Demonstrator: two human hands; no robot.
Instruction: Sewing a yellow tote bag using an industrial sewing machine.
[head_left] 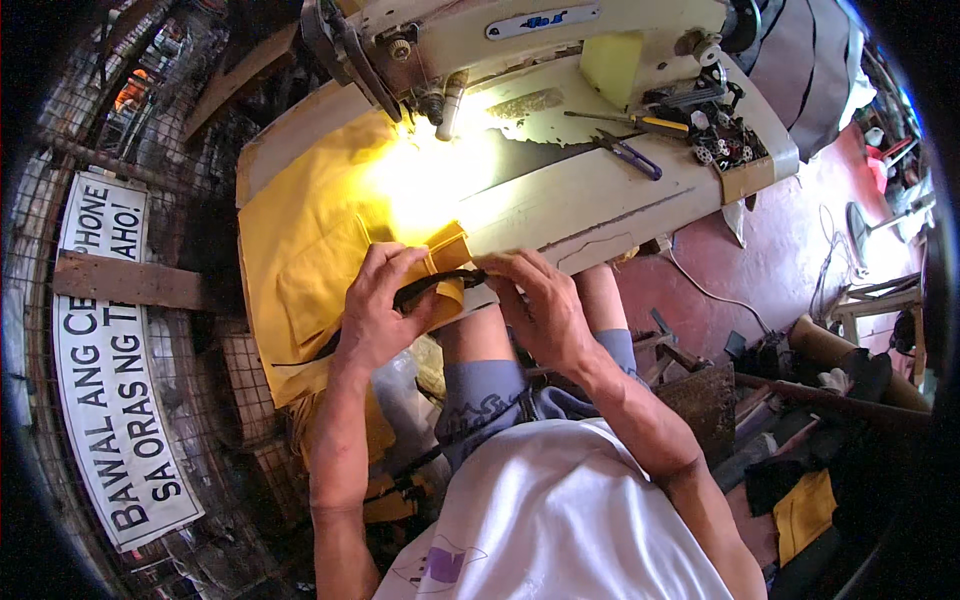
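Yellow fabric (300, 240) covers the left part of the sewing machine table and hangs over its front edge. At that edge my left hand (383, 305) is closed on a folded part of the fabric, thumb and fingers pinching it. A narrow black strip (437, 284) runs along the fold between my two hands. My right hand (540, 305) is closed on the strip's right end, its fingertips slightly blurred. Beyond my hands stands a cream sewing machine (560, 50), and its lamp glares on the fabric below the needle area, washing out detail there.
On the table's right lie purple-handled snips (630, 155), a yellow-handled screwdriver (660, 125) and a tray of bobbins and small metal parts (725, 140). Wire mesh with a white sign (120, 380) is at the left. Cloth scraps (805, 515) and a cardboard roll (855, 360) lie lower right.
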